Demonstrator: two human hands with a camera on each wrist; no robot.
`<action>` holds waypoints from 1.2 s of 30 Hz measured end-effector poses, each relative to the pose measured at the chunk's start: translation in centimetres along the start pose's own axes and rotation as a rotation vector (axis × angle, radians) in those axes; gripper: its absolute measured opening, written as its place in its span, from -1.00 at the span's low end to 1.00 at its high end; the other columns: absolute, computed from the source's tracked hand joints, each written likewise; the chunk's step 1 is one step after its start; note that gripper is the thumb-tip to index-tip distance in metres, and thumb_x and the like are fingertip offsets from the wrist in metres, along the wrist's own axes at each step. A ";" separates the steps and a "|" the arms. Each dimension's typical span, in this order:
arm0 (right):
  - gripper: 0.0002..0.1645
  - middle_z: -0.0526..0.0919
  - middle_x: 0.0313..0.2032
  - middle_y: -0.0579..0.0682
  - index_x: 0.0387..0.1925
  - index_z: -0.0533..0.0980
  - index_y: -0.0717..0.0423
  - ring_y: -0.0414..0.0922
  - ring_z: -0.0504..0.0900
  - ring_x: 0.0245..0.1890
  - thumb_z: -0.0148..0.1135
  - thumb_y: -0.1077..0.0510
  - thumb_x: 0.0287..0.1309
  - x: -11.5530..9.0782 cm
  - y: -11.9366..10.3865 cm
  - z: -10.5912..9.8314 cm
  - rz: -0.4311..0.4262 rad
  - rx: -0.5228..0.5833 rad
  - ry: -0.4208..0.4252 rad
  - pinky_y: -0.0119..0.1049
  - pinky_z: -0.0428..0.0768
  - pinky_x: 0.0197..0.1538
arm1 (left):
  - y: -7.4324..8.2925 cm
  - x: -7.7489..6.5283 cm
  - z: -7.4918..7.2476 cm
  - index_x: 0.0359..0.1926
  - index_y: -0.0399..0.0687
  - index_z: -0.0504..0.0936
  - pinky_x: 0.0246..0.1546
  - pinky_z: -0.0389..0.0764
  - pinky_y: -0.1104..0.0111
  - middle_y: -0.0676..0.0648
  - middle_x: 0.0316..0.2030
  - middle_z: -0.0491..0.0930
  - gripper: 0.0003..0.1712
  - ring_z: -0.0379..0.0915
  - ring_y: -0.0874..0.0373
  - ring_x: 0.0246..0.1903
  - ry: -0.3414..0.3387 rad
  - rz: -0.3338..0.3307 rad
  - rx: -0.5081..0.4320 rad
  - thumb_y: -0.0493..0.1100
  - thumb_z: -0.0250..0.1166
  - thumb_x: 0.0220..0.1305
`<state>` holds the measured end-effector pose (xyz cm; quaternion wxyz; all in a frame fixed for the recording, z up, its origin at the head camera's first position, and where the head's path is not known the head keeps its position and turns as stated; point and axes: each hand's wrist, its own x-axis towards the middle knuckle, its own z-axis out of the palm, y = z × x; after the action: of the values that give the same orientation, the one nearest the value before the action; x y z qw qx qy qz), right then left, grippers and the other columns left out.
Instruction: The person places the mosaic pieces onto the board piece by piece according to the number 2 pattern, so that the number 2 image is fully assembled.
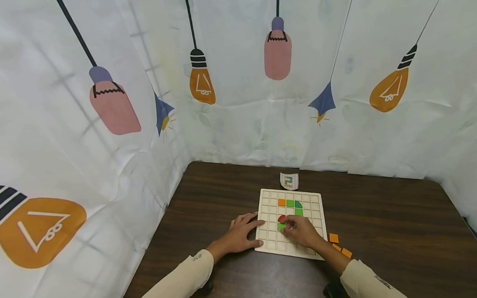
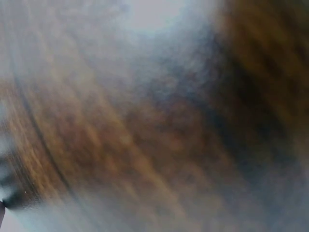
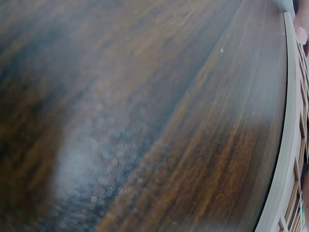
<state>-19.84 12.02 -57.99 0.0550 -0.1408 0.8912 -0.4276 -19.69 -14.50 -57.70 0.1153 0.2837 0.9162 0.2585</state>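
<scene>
A pale wooden grid board (image 1: 269, 237) lies on the dark table. My left hand (image 1: 239, 235) rests at its left edge, fingers spread, with thumb and fingertips on the rim. Over the board's middle, my right hand (image 1: 301, 232) has its curled index finger and thumb at opposite sides of a green square tile (image 1: 281, 226). Just above that tile sits a red rounded piece (image 1: 281, 218), partly covered by the fingers. Farther up the grid lie an orange square tile (image 1: 281, 202), a green square (image 1: 290, 203), a green rounded piece (image 1: 298, 204) and another green square (image 1: 299, 212).
Several loose orange tiles (image 1: 334, 238) lie right of the board, near the right forearm. Behind the board stands a small curled card (image 1: 289, 181) with a coloured grid pattern. Printed white sheeting (image 1: 242, 135) borders the table. Both wrist views show mainly blurred wood tabletop (image 2: 120, 145).
</scene>
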 end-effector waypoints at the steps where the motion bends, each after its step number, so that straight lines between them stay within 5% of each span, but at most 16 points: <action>1: -0.82 0.56 -0.49 -0.19 -0.18 0.71 0.07 -0.27 0.46 -0.45 0.44 0.22 0.14 0.0 0.0 0.0 0.003 0.000 0.000 -0.37 0.46 -0.27 | 0.0 0.0 0.0 0.45 0.25 0.38 0.24 0.17 -0.17 -0.08 0.54 0.12 -0.25 0.05 -0.16 0.45 0.000 0.000 -0.002 0.28 0.29 0.30; 11: -0.75 0.58 -0.43 -0.20 -0.09 0.67 0.08 -0.28 0.49 -0.43 0.43 0.16 0.18 -0.6 0.6 -0.9 -0.043 0.029 -0.022 -0.35 0.47 -0.27 | 0.1 -0.1 0.1 0.45 0.27 0.38 0.25 0.17 -0.15 -0.07 0.54 0.12 -0.24 0.05 -0.15 0.45 -0.006 -0.007 0.006 0.27 0.31 0.29; 20: -0.66 0.64 -0.32 -0.09 -0.01 0.63 0.20 -0.26 0.63 -0.30 0.36 0.07 0.29 -2.2 2.9 -4.4 -0.064 0.099 -0.060 -0.34 0.61 -0.21 | 0.2 -0.1 -0.1 0.45 0.25 0.38 0.24 0.17 -0.14 -0.08 0.54 0.12 -0.24 0.04 -0.16 0.45 -0.002 -0.007 -0.003 0.27 0.32 0.28; 28: -0.63 0.60 -0.34 -0.03 0.00 0.62 0.23 -0.31 0.41 -0.65 0.36 0.06 0.28 -4.1 5.6 -8.3 -0.031 0.129 -0.070 -0.36 0.47 -0.54 | 0.2 0.1 -0.1 0.45 0.24 0.38 0.25 0.15 -0.17 -0.08 0.54 0.12 -0.24 0.04 -0.16 0.45 0.001 -0.008 -0.016 0.26 0.31 0.29; 36: -0.63 0.60 -0.32 -0.03 -0.01 0.61 0.21 -0.37 0.31 -0.75 0.38 0.07 0.26 -6.1 8.2 -10.5 0.007 0.063 -0.044 -0.35 0.44 -0.62 | 0.2 0.2 0.1 0.45 0.30 0.38 0.28 0.14 -0.15 -0.03 0.55 0.11 -0.24 0.03 -0.12 0.46 -0.012 -0.032 0.001 0.29 0.30 0.28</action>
<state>-17.98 26.56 -57.85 0.0806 -0.1453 0.8765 -0.4519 -19.68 -14.21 -57.69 0.1250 0.2707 0.9200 0.2545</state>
